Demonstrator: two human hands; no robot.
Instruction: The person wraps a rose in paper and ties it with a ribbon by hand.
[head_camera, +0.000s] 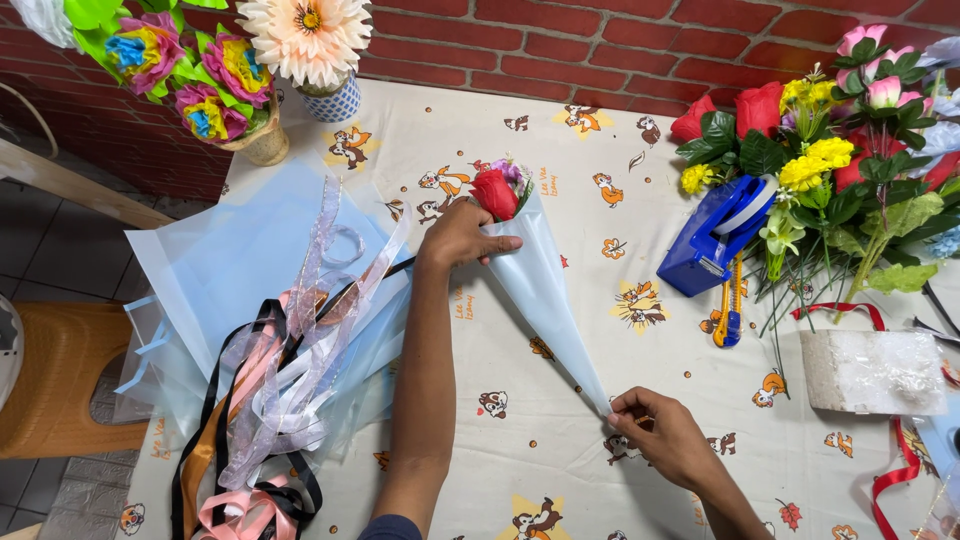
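Note:
A small bouquet with a red rose (494, 192) lies wrapped in a pale blue paper cone (545, 295) on the cartoon-print tablecloth (600, 330). My left hand (460, 236) grips the wide upper end of the cone just below the rose. At the cone's narrow bottom tip, my right hand (660, 432) pinches the paper between thumb and fingers. The cone runs diagonally from upper left to lower right between both hands.
Pale blue wrapping sheets (215, 260) with several ribbons (270, 400) lie at left. A blue tape dispenser (715, 235), a yellow cutter (728, 312), artificial flowers (850, 170) and a white block (870, 372) are at right. Flower vases (265, 140) stand at the back by the brick wall.

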